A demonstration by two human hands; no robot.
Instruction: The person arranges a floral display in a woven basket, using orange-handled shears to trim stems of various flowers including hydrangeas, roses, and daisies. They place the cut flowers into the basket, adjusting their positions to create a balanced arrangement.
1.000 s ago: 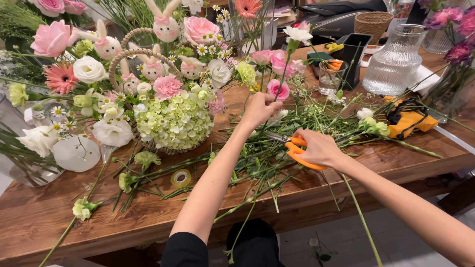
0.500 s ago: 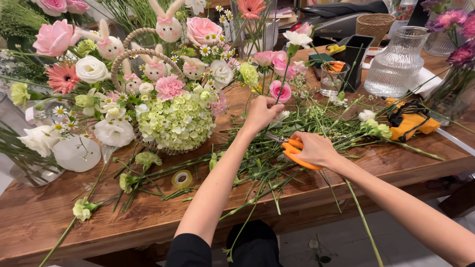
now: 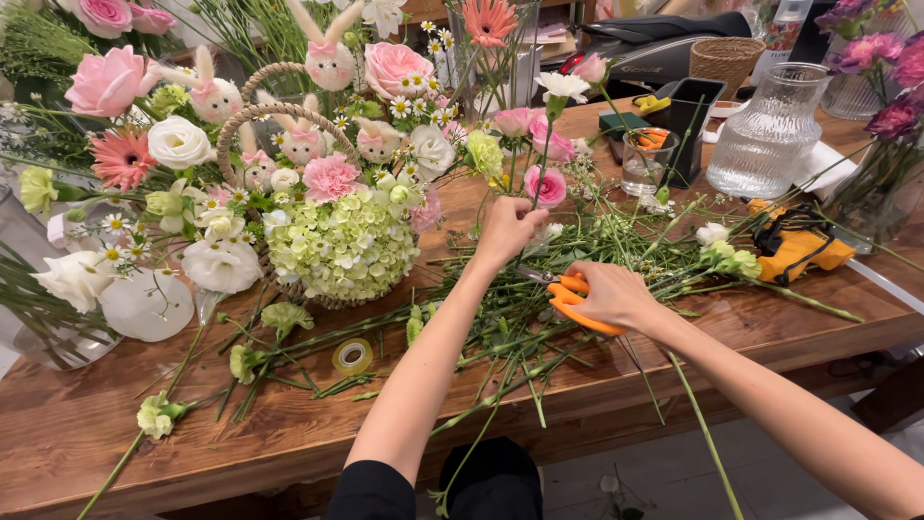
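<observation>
My left hand [image 3: 507,228] grips the stems of a small bunch of flowers [image 3: 551,183], pink and white blooms standing up above my fist. Just right of it, my right hand [image 3: 610,295] holds orange-handled scissors [image 3: 570,294], their blades pointing left toward the stems below my left hand. Both hands hover over a heap of cut green stems [image 3: 539,318] on the wooden table [image 3: 115,433]. To the left stands a basket arrangement [image 3: 332,231] of green hydrangea, pink and white roses, daisies and small toy rabbits.
A roll of clear tape [image 3: 353,356] and loose pale carnations [image 3: 154,416] lie at front left. A ribbed glass jug [image 3: 767,135], a small glass, a dark box, an orange tool [image 3: 799,246] and a vase of purple flowers [image 3: 881,116] stand at right.
Both hands stay almost where they were. The scissors in my right hand have edged slightly closer to the stems under my left hand.
</observation>
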